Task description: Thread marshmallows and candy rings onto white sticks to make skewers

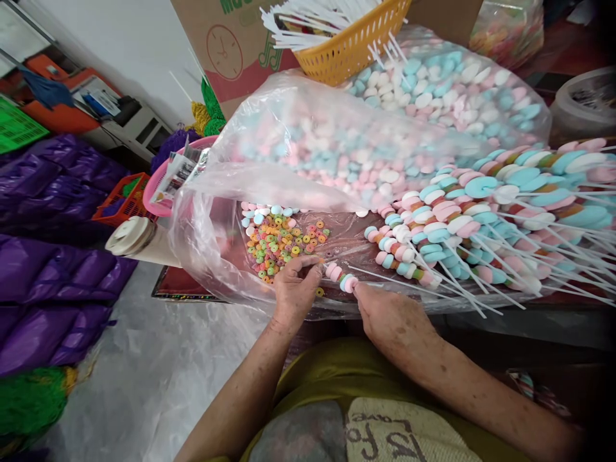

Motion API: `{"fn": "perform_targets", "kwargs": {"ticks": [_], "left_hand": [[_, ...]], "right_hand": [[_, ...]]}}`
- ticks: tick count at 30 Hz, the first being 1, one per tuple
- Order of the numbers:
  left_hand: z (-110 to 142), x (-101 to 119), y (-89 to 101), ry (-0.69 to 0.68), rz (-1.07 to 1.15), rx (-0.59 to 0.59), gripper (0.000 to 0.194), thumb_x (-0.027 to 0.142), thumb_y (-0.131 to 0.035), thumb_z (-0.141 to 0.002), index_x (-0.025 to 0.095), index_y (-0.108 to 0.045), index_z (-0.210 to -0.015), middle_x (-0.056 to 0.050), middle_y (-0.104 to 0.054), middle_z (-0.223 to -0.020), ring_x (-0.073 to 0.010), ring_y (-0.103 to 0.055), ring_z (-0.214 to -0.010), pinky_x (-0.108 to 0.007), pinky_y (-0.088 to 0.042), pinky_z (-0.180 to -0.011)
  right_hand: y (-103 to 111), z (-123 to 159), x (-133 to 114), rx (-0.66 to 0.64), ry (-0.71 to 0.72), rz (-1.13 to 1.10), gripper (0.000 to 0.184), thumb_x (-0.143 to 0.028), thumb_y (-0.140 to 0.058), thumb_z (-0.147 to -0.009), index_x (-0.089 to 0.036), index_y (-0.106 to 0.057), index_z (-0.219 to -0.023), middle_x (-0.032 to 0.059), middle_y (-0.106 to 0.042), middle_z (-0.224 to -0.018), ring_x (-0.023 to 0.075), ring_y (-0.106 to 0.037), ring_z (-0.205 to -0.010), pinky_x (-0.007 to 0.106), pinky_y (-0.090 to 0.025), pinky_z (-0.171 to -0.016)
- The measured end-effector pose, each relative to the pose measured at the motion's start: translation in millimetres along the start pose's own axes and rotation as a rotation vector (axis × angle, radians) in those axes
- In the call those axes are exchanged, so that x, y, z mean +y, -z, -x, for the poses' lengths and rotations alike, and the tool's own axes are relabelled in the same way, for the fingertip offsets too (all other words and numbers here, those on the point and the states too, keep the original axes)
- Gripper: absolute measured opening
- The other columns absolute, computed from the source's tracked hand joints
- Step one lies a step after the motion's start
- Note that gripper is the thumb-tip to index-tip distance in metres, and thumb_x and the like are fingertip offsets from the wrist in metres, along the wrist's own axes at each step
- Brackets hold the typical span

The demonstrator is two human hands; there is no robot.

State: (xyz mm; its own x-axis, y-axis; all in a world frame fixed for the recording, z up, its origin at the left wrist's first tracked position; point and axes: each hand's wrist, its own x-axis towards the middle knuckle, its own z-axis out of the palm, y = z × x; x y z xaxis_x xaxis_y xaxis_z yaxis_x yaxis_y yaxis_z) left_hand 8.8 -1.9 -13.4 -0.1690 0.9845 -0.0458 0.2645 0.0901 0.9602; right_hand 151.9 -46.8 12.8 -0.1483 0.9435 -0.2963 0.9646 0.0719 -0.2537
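From where I stand, the right hand (pixel 394 316) grips a skewer (pixel 341 278) at the lower centre of the frame, fingers closed just beside its end sweet. The left hand (pixel 294 292) is at the other end, thumb and finger pinched, apparently on an orange ring (pixel 320 262). The skewer bears only a short run of sweets, so I'd call it part filled. Loaded skewers (pixel 447 221), which look done, heap up at the right. Plenty remains: loose rings (pixel 270 249) at centre left, bagged marshmallows (pixel 462 96) above, bare sticks (pixel 332 16) at the top.
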Motion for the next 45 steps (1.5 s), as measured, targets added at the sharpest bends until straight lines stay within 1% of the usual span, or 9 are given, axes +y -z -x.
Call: {"fn": "perform_targets", "kwargs": {"ticks": [5, 8, 10, 12, 15, 20, 28, 34, 45], "left_hand": [[3, 0, -1.2, -0.021, 0.065, -0.070, 0.024, 0.031, -0.059, -0.076, 0.016, -0.068, -0.092, -0.005, -0.070, -0.089, -0.0166, -0.063, -0.083, -0.030, -0.049, -0.077], [-24, 9, 7.1, -0.178, -0.323, -0.002, 0.023, 0.029, -0.057, -0.077, 0.017, -0.067, -0.095, -0.007, -0.068, -0.097, -0.0196, -0.061, -0.092, -0.032, -0.048, -0.080], [-45, 14, 12.0, -0.269, -0.678, -0.089, 0.016, 0.021, -0.059, -0.075, 0.018, -0.068, -0.086, -0.008, -0.065, -0.101, -0.0225, -0.059, -0.095, -0.034, -0.046, -0.082], [-59, 17, 15.9, -0.283, -0.833, -0.145, 0.011, 0.018, -0.057, -0.074, 0.018, -0.068, -0.078, -0.009, -0.065, -0.098, -0.0234, -0.058, -0.093, -0.035, -0.046, -0.080], [-63, 18, 23.6, -0.168, -0.501, -0.156, 0.012, 0.025, -0.060, -0.075, 0.016, -0.067, -0.079, -0.006, -0.065, -0.080, -0.0179, -0.059, -0.076, -0.030, -0.046, -0.069], [-43, 19, 35.7, 0.258, 0.315, -0.298, 0.025, 0.033, -0.076, -0.058, 0.013, -0.065, -0.072, 0.000, -0.061, -0.060, -0.0088, -0.053, -0.049, -0.022, -0.044, -0.049], [-34, 24, 34.2, 0.107, 0.460, -0.137, 0.021, 0.025, -0.078, -0.057, 0.013, -0.065, -0.068, 0.001, -0.062, -0.057, -0.0089, -0.057, -0.051, -0.020, -0.048, -0.049], [-37, 27, 38.9, 0.358, 0.627, -0.344, 0.025, 0.022, -0.077, -0.059, 0.012, -0.061, -0.076, 0.000, -0.062, -0.057, -0.0102, -0.058, -0.049, -0.021, -0.049, -0.046], [-32, 23, 36.1, 0.446, 0.774, -0.427, 0.022, 0.021, -0.076, -0.062, 0.009, -0.064, -0.077, 0.000, -0.061, -0.063, -0.0068, -0.054, -0.050, -0.019, -0.048, -0.047]], "right_hand": [[-13, -12, 5, 0.122, 0.057, -0.113, 0.027, -0.016, -0.033, -0.089, -0.014, -0.059, -0.095, 0.0109, -0.068, -0.083, 0.0200, -0.063, -0.069, 0.027, -0.030, -0.053], [-21, -16, 14, 0.297, 0.132, -0.285, 0.028, -0.023, -0.033, -0.090, -0.015, -0.059, -0.085, 0.0091, -0.066, -0.075, 0.0189, -0.060, -0.069, 0.027, -0.034, -0.058], [-24, -16, 20, 0.353, 0.160, -0.356, 0.030, -0.026, -0.032, -0.090, -0.016, -0.057, -0.079, 0.0068, -0.062, -0.067, 0.0174, -0.057, -0.063, 0.026, -0.034, -0.058], [-25, -15, 23, 0.367, 0.172, -0.391, 0.030, -0.026, -0.032, -0.090, -0.017, -0.056, -0.075, 0.0053, -0.060, -0.064, 0.0161, -0.054, -0.059, 0.026, -0.033, -0.057], [-25, -13, 24, 0.352, 0.163, -0.406, 0.030, -0.027, -0.032, -0.090, -0.017, -0.056, -0.075, 0.0054, -0.060, -0.064, 0.0159, -0.054, -0.058, 0.026, -0.032, -0.056], [-21, -14, 16, 0.251, 0.185, -0.332, 0.030, -0.026, -0.030, -0.090, -0.016, -0.056, -0.077, 0.0064, -0.060, -0.063, 0.0168, -0.054, -0.058, 0.027, -0.029, -0.055], [-19, -9, 11, 0.355, 0.236, -0.314, 0.028, -0.024, -0.031, -0.091, -0.017, -0.054, -0.075, 0.0042, -0.058, -0.061, 0.0150, -0.052, -0.055, 0.027, -0.025, -0.053], [-14, -6, 11, 0.394, 0.327, -0.325, 0.026, -0.021, -0.032, -0.090, -0.018, -0.048, -0.069, 0.0015, -0.054, -0.056, 0.0130, -0.048, -0.051, 0.027, -0.026, -0.052], [-19, -7, 15, 0.472, 0.338, -0.340, 0.025, -0.020, -0.034, -0.089, -0.020, -0.044, -0.067, -0.0006, -0.052, -0.053, 0.0125, -0.046, -0.047, 0.026, -0.026, -0.048]]}}
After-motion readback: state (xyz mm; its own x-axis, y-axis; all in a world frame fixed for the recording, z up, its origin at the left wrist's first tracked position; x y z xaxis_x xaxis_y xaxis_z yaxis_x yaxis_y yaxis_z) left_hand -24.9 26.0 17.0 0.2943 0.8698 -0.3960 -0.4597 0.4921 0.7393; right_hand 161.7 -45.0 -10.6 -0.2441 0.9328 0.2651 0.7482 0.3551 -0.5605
